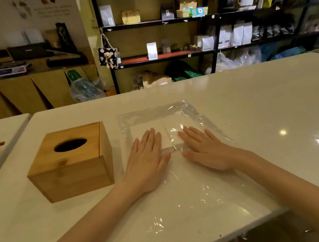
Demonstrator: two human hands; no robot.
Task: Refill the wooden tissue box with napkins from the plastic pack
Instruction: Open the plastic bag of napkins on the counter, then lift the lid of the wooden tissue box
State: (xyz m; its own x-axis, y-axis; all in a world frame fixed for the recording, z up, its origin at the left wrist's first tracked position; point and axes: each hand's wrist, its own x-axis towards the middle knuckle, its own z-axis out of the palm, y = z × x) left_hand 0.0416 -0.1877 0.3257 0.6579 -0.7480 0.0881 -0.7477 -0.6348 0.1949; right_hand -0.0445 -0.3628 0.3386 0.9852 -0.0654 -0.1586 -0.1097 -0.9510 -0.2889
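Resting flat, fingers spread and gripping nothing, left hand (pixel 147 160) and right hand (pixel 205 149) cover pack (pixel 158 119); box (pixel 71 162) at 9 o'clock, nearer left.

Tissue box (pixel 71 162) on table (pixel 258 117) — left of plastic pack (pixel 168 132); napkins (pixel 145 131) inside pack.
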